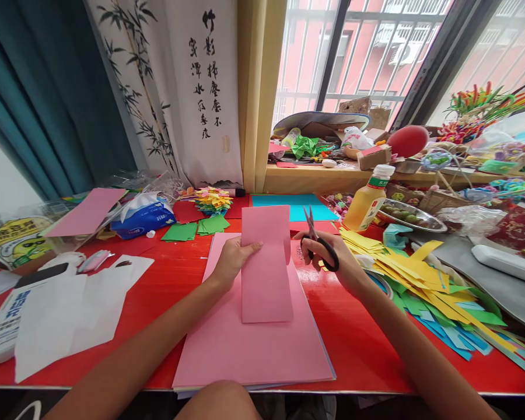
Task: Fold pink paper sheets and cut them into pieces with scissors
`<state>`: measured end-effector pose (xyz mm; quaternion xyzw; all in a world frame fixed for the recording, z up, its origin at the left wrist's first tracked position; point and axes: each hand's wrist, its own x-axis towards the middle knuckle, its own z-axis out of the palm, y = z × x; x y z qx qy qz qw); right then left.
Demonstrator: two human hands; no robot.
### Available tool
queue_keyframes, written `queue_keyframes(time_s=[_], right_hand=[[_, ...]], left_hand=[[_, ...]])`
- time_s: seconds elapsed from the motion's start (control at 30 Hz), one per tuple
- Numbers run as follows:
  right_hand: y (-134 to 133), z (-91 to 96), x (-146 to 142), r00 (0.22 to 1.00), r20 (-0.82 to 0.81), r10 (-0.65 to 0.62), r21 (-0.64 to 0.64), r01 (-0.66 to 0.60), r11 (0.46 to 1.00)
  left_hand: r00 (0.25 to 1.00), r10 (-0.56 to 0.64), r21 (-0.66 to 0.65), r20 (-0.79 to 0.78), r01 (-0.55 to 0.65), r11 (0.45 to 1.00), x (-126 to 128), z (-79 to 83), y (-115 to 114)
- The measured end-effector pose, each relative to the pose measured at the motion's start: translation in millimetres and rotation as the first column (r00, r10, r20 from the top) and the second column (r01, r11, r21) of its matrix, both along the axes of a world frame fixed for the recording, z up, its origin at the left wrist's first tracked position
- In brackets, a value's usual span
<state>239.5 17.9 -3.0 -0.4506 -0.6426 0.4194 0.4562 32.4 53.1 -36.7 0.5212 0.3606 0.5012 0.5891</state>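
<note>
Head camera view, from the grip outward: at the center of the frame, the left hand (233,259) pinches a tall rectangle of pink paper (266,286) by its left edge, above mid-height, thumb flat on the near face and fingers largely hidden behind. Just to the right, the right hand (345,249) has its fingers curled around a pair of scissors (311,226) with black handles, slim blades pointing up, close beside the paper's right edge, where a narrow part of the paper curls away. The paper looks very light and thin, fairly flat under its own weight but likely to bend, crease or tear if squeezed hard; a gentle flat pinch near an edge should suit it. The scissors look small and rigid, best held by the handle loops, away from the points. Below the held paper, at lower center, lies a stack of larger sheets (254,359), pink on top, on a glossy red table (157,321). Farther out are green paper squares (180,232) left of center, a blue sheet (301,204) above center, and loose yellow strips (402,268) at right.
</note>
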Motion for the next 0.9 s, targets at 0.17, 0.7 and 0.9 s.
queue_keyframes(time_s=[0.17, 0.7, 0.9], right_hand=[[0.8, -3.6, -4.0, 0.977, 0.157, 0.146, -0.132, -0.126, 0.983], [2.6, -17.6, -11.2, 0.985, 0.062, 0.161, -0.174, -0.148, 0.973], [4.5, -24.4, -13.7, 0.991, 0.023, 0.130, -0.174, -0.124, 0.977]], left_hand=[[0.991, 0.093, 0.036, 0.098, -0.097, 0.995, 2.0, 6.3, -1.2], [0.997, -0.018, -0.032, 0.072, 0.020, 0.999, 12.1, 6.4, -19.5], [0.998, -0.028, -0.043, 0.053, 0.030, 0.999, 13.1, 4.4, -20.7]])
